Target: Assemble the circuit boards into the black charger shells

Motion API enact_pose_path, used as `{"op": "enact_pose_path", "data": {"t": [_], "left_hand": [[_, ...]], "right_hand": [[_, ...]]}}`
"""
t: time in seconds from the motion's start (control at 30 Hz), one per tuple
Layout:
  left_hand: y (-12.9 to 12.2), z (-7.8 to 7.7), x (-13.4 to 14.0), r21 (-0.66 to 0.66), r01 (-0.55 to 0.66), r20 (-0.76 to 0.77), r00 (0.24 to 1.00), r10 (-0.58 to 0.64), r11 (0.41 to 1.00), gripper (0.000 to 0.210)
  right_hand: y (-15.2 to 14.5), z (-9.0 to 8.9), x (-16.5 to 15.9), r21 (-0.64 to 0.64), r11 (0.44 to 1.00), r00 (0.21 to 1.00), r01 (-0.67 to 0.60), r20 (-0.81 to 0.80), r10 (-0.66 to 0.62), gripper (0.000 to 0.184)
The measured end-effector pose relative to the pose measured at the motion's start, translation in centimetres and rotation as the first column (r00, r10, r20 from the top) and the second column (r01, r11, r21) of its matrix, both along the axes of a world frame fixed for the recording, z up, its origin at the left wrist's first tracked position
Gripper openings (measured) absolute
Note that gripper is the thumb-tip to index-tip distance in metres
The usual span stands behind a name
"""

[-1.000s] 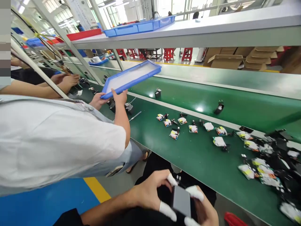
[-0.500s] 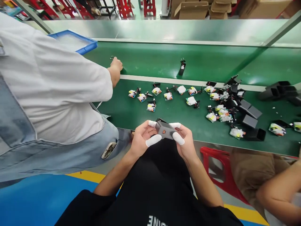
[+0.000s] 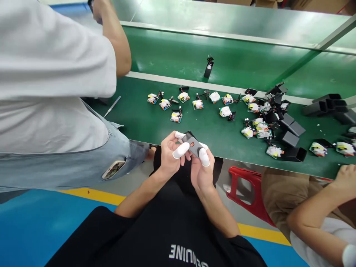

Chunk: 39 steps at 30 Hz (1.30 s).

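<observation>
Between my two hands is a dark grey plastic casing (image 3: 193, 144) with a small orange mark on its face. My left hand (image 3: 170, 152) grips one end, its thumb and a finger in white finger cots. The other end is in my right hand (image 3: 202, 168), whose thumb, also in a white cot, presses on the near corner. The casing is tilted and held just off the table's front edge. Circuit boards (image 3: 176, 116) with white filler and wired black end pieces lie on the green table (image 3: 144, 126) beyond my hands.
On the left stands a co-worker in a white shirt (image 3: 63, 70); another person's arm (image 3: 314, 207) is at the right. Black casings (image 3: 289, 139) and boards crowd the right side. One casing (image 3: 208, 68) stands farther back. A red stool (image 3: 247, 189) is below the table.
The casing in my hands has turned, and my right hand has come in closer beneath it. The left co-worker's hand has lifted from the table toward the blue tray. My view has tipped downward.
</observation>
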State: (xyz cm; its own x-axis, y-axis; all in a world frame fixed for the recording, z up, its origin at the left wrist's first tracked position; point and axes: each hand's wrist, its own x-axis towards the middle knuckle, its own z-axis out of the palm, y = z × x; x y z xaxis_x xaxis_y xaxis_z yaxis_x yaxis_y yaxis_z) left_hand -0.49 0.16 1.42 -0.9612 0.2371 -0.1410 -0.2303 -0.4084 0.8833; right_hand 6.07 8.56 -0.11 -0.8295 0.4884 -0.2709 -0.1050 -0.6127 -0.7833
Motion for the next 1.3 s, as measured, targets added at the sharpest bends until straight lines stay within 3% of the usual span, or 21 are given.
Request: {"op": "enact_pose_path", "data": {"t": [0.17, 0.23, 0.27, 0.3, 0.33, 0.43, 0.47, 0.5, 0.53, 0.6, 0.73, 0.8, 0.87, 0.97, 1.07, 1.17, 1.23, 1.3], "left_hand": [[-0.4, -1.2, 0.2, 0.014, 0.023, -0.007, 1.000, -0.023, 1.000, 0.053], [-1.2, -2.0, 0.0, -0.022, 0.052, -0.055, 0.997, -0.053, 0.998, 0.052], [-1.7, -2.5, -0.3, -0.061, 0.054, -0.098, 0.993, -0.060, 0.997, 0.053], [-2.2, -3.1, -0.7, -0.115, 0.046, -0.156, 0.986, -0.064, 0.992, 0.054], [-2.6, -3.6, -1.1, -0.181, 0.029, -0.226, 0.971, -0.071, 0.983, 0.054], [-3.0, -5.4, -2.8, -0.392, -0.040, -0.423, 0.895, -0.141, 0.919, 0.056], [-2.8, -6.0, -3.4, -0.447, -0.057, -0.456, 0.873, -0.173, 0.893, 0.057], [-2.6, -6.6, -3.9, -0.488, -0.066, -0.468, 0.861, -0.197, 0.870, 0.058], [-2.3, -7.2, -4.5, -0.517, -0.065, -0.462, 0.860, -0.214, 0.853, 0.058], [-1.7, -8.1, -5.3, -0.564, -0.057, -0.428, 0.873, -0.233, 0.823, 0.054], [-1.7, -8.6, -6.1, -0.665, -0.068, -0.396, 0.876, -0.274, 0.744, 0.056], [-2.0, -8.3, -6.3, -0.696, -0.035, -0.385, 0.861, -0.332, 0.717, 0.065], [-2.0, -8.0, -6.4, -0.726, -0.002, -0.361, 0.852, -0.379, 0.688, 0.057], [-1.4, -7.8, -6.5, -0.765, -0.021, -0.347, 0.855, -0.386, 0.644, 0.041], [-0.5, -8.2, -6.4, -0.796, -0.103, -0.386, 0.846, -0.369, 0.597, 0.041], [0.1, -8.7, -6.0, -0.821, -0.208, -0.441, 0.822, -0.359, 0.532, 0.040], [0.2, -8.9, -5.8, -0.823, -0.243, -0.467, 0.805, -0.367, 0.513, 0.039], [0.1, -8.9, -5.8, -0.817, -0.254, -0.483, 0.791, -0.375, 0.517, 0.038]], "right_hand": [[-0.6, -1.3, 0.2, 0.096, 0.994, 0.999, 0.043, -0.003, -0.043, 0.040], [0.3, -2.3, 0.0, 0.289, 0.951, 0.994, 0.109, -0.057, -0.096, 0.044], [1.0, -3.0, -0.3, 0.431, 0.889, 0.987, 0.153, -0.106, -0.119, 0.047], [1.9, -3.7, -0.6, 0.582, 0.788, 0.978, 0.201, -0.161, -0.130, 0.051], [2.8, -4.4, -1.0, 0.722, 0.649, 0.969, 0.241, -0.215, -0.121, 0.054], [5.1, -6.4, -2.5, 0.936, 0.181, 0.953, 0.303, -0.299, -0.046, 0.048], [5.6, -7.0, -3.1, 0.954, 0.068, 0.957, 0.291, -0.290, -0.024, 0.044], [5.9, -7.6, -3.6, 0.964, -0.008, 0.964, 0.264, -0.264, -0.003, 0.040], [6.0, -8.0, -4.0, 0.973, -0.047, 0.974, 0.227, -0.227, 0.019, 0.038], [5.8, -8.4, -4.4, 0.989, -0.051, 0.988, 0.139, -0.134, 0.080, 0.039], [5.3, -7.6, -3.9, 0.996, 0.065, 0.981, 0.062, -0.072, 0.179, 0.041], [5.4, -6.6, -3.5, 0.989, 0.127, 0.984, 0.077, -0.096, 0.152, 0.038], [5.7, -5.4, -3.5, 0.985, 0.147, 0.990, 0.086, -0.101, 0.099, 0.041], [6.4, -3.9, -4.4, 0.997, 0.079, 0.994, 0.009, -0.017, 0.104, 0.048], [6.9, -3.2, -5.8, 0.996, -0.036, 0.990, -0.080, 0.084, 0.116, 0.033], [6.9, -3.1, -6.6, 0.988, -0.108, 0.987, -0.115, 0.125, 0.096, 0.026], [6.6, -3.1, -6.7, 0.983, -0.120, 0.984, -0.136, 0.148, 0.098, 0.025], [6.3, -3.0, -6.5, 0.987, -0.071, 0.986, -0.142, 0.148, 0.078, 0.025]]}}
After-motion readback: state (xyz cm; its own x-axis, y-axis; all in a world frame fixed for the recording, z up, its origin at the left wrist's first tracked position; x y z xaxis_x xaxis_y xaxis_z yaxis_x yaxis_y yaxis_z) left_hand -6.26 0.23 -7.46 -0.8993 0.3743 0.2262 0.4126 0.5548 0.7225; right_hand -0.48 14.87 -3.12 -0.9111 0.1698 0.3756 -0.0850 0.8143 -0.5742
